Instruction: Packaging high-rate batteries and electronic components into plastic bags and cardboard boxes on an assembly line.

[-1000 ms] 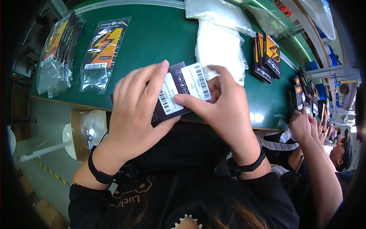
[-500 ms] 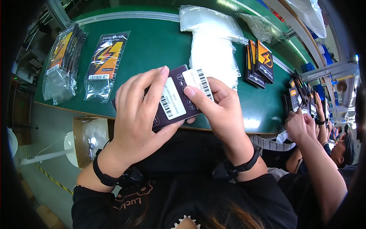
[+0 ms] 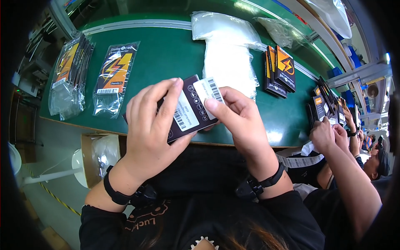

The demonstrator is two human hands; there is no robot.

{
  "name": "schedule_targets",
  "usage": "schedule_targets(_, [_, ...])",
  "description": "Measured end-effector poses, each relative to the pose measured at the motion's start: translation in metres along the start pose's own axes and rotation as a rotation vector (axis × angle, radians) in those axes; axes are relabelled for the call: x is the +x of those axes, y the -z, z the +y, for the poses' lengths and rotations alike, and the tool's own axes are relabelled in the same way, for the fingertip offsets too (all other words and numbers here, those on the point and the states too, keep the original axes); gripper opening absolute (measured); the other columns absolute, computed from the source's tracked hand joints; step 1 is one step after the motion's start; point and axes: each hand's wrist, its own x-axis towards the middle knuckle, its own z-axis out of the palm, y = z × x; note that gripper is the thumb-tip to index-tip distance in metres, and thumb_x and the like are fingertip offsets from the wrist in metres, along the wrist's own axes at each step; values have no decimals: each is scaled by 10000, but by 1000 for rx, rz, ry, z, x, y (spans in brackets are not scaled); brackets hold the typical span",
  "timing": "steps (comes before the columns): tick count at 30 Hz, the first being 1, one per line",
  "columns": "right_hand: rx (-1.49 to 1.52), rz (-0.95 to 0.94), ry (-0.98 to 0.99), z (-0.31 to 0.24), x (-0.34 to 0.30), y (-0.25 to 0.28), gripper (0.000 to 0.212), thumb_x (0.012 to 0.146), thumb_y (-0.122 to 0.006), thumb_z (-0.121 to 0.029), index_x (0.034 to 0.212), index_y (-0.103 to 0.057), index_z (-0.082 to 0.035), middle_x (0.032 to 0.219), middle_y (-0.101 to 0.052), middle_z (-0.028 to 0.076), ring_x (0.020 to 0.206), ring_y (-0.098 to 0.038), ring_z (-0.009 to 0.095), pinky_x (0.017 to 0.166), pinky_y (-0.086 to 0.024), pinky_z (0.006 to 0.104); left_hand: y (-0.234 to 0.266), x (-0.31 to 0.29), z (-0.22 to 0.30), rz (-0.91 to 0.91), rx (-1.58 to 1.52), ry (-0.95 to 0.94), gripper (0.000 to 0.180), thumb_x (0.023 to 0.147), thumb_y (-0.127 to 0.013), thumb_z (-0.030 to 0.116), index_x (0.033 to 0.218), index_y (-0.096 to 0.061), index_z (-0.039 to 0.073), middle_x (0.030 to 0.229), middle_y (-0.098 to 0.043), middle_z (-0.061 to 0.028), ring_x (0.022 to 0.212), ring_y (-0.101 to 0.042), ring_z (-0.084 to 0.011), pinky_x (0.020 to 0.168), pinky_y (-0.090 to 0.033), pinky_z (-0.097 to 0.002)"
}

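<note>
A dark flat battery box (image 3: 201, 109) is tilted in front of me, its back face up, printed with a row of round symbols and carrying a white label (image 3: 187, 114). My left hand (image 3: 150, 112) is closed round its left side, with fingers over the top and the thumb along the near edge. At the box's right end lies a second white barcode label (image 3: 208, 89). My right hand (image 3: 239, 118) pinches this label, thumb on top; its other fingers curl behind the edge, partly hidden. Whether the label is fully stuck down I cannot tell.
Bagged battery boxes (image 3: 68, 75) stand stacked at left, beside a single bagged box (image 3: 114, 75). Clear plastic bags (image 3: 227, 54) lie at the back, black-orange boxes (image 3: 284, 68) to their right. A co-worker's hands (image 3: 327, 135) handle boxes at right. An open carton (image 3: 87, 154) sits below the table.
The barcode label has turned slightly and sits more in line with the box's end, my right thumb still on it. The view has shifted a little. My left hand keeps its hold.
</note>
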Motion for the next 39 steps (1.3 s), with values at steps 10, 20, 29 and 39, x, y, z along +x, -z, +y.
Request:
schedule_targets(10, [227, -36, 91, 5, 1, 8, 332, 971, -480, -268, 1000, -604, 39, 833, -629, 49, 733, -575, 79, 638, -459, 226, -5, -6, -6, 55, -81, 36, 883, 581, -793, 65, 1355, -376, -7, 1321, -416, -175, 1199, -426, -317, 1023, -320, -396])
schedule_targets(20, [559, -117, -80, 26, 3, -2, 306, 955, -499, -208, 1163, -586, -1, 1034, -647, 55, 930, -594, 112, 828, -461, 276, -23, -7, -6, 90, -77, 14, 949, 631, -806, 142, 1394, -268, -33, 1344, -409, -194, 1188, -417, -342, 996, -308, -441])
schedule_targets(29, [596, -149, 80, 33, 4, -3, 258, 931, -539, -127, 1128, -602, 28, 1025, -653, 77, 951, -608, 125, 858, -467, 264, -31, -13, -2, 197, -67, 0, 954, 643, -802, 178, 1406, -263, -18, 1287, -381, -196, 1159, -413, -341, 977, -318, -427])
schedule_targets(39, [273, -201, 160, 9, -9, 0, 286, 934, -547, -135, 1155, -608, 36, 1039, -652, 100, 954, -600, 139, 850, -471, 270, -9, 2, 2, 86, -148, -19, 1048, 566, -812, 96, 1413, -210, -39, 1271, -394, -200, 1143, -459, -325, 957, -399, -392])
